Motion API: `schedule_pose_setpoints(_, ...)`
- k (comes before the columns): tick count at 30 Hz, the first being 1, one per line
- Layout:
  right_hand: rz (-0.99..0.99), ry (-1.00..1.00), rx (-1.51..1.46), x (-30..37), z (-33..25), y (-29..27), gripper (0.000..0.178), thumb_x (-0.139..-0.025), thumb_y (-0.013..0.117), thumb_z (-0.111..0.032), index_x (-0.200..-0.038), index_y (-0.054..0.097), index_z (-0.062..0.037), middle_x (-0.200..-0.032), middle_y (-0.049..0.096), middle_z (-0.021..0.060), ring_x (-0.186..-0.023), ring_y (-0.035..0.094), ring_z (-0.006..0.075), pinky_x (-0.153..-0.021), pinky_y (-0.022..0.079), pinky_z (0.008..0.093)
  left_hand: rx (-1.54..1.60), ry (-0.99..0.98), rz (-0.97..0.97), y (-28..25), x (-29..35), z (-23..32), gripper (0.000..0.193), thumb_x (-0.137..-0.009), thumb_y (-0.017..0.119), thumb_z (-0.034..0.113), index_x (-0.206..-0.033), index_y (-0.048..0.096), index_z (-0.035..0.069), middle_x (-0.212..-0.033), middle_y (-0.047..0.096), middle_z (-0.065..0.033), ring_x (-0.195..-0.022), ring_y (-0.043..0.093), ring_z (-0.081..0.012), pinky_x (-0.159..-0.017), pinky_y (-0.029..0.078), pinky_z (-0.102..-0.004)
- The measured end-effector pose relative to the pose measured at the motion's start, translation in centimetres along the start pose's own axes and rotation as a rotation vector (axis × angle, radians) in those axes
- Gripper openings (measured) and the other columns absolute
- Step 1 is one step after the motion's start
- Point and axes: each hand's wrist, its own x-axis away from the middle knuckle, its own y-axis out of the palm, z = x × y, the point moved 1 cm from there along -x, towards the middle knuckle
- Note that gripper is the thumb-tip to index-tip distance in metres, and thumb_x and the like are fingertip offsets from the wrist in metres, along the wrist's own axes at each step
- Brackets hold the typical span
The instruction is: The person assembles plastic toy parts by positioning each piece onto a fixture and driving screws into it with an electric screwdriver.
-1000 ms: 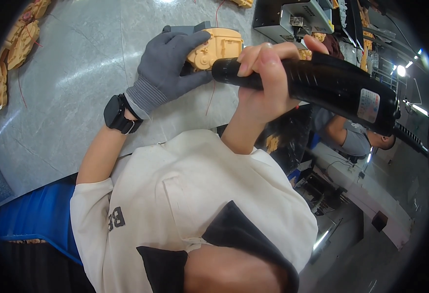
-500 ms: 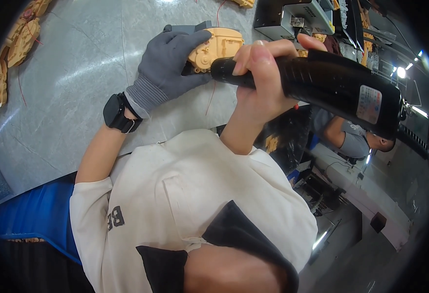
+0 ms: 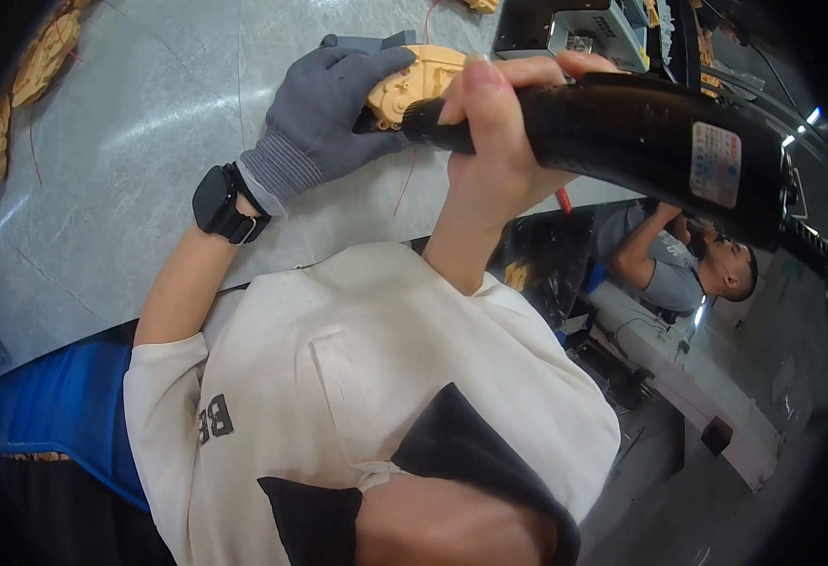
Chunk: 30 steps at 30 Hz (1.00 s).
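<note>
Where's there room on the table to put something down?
The table is bare between the far-left red wire and the left hand; a smaller patch lies between that hand and the shirt. Crowded: around the yellow part, with the right hand and black tool.

A grey, thinly veined surface [image 3: 150, 203] spreads across the upper left, catching a pale reflection; tube lights [image 3: 814, 115] glow at far right against dim grey

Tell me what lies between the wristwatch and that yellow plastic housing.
In the head view, the gray-gloved left hand lies between the black wristwatch and the yellow plastic housing.
</note>
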Motion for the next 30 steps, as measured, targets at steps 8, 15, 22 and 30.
schedule_pose_setpoints(8,-0.039,-0.008,0.077,1.0,-0.3,0.6,0.052,-0.071,0.065,0.006,-0.114,0.036,0.0009,-0.063,0.058,0.007,-0.046,0.053,0.0131,-0.055,0.046,0.0237,-0.033,-0.024,-0.044,0.2,0.2,-0.1,0.064,-0.061,0.082,0.029,-0.116,0.054,0.01,-0.101,0.062,-0.0125,-0.091,0.059,-0.03,-0.079,0.05,-0.0377)
schedule_pose_setpoints(15,0.298,-0.107,-0.346,-2.6,0.1,-8.3,0.059,-0.071,0.057,0.005,-0.124,0.032,0.0003,-0.063,0.053,0.0084,-0.044,0.05,0.0161,-0.052,0.048,0.0295,-0.013,-0.12,-0.121,-0.7,-0.5,0.8,0.068,-0.062,0.082,0.026,-0.12,0.052,0.009,-0.111,0.06,-0.0127,-0.1,0.058,-0.0319,-0.087,0.047,-0.0397)
schedule_pose_setpoints(22,0.4,-0.238,0.032,-14.6,4.1,-14.2,0.042,-0.07,0.062,0.012,-0.107,0.046,0.0002,-0.066,0.055,0.0107,-0.044,0.051,0.0162,-0.044,0.045,0.0274,-0.033,-0.154,-0.19,-1.0,-0.8,1.9,0.07,-0.063,0.082,0.026,-0.123,0.05,0.009,-0.115,0.059,-0.0125,-0.104,0.057,-0.031,-0.091,0.045,-0.039)
schedule_pose_setpoints(30,0.154,-0.048,0.12,-12.3,6.2,-13.8,0.04,-0.068,0.063,0.012,-0.103,0.046,0.0029,-0.064,0.053,0.0093,-0.044,0.052,0.0183,-0.047,0.045,0.0287,0.003,-0.13,-0.138,-1.0,-0.3,1.2,0.07,-0.061,0.083,0.028,-0.122,0.052,0.01,-0.109,0.06,-0.0105,-0.098,0.06,-0.0297,-0.087,0.048,-0.0392)
